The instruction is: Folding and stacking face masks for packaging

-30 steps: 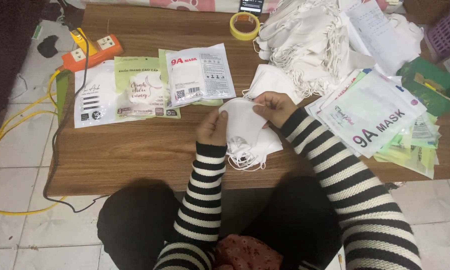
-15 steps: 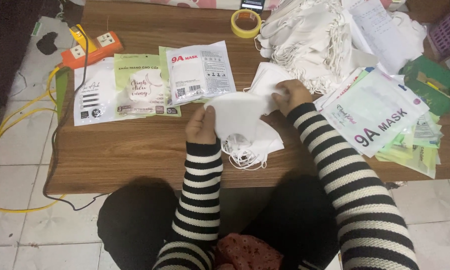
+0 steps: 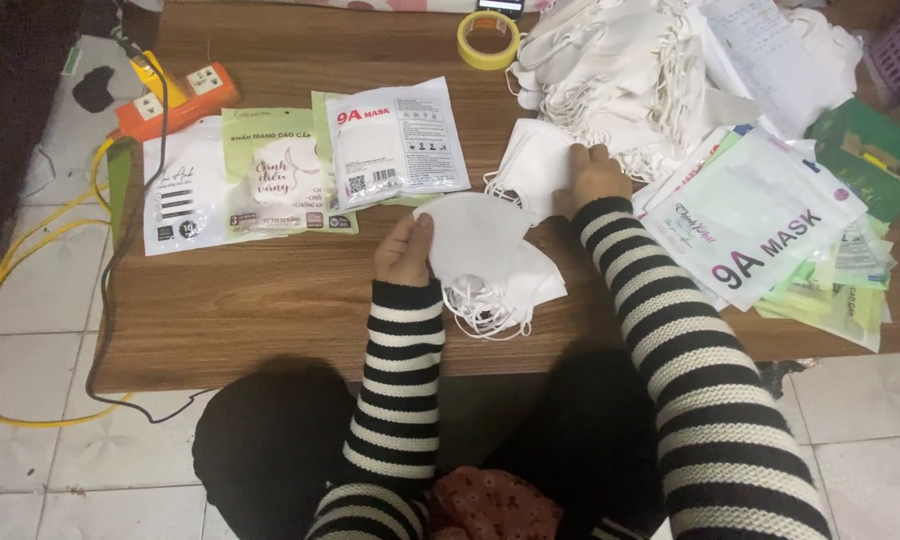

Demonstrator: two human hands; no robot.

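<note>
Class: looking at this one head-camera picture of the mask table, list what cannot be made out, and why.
- Right hand fingers' grip on the folded mask: hidden by the hand.
- Number of masks under the left hand: the stack overlaps.
- Phone: cut by top edge.

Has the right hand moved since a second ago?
Yes. The right hand has left the small mask stack under the left hand and gone up the table, toward the big mask pile and tape roll.
</note>
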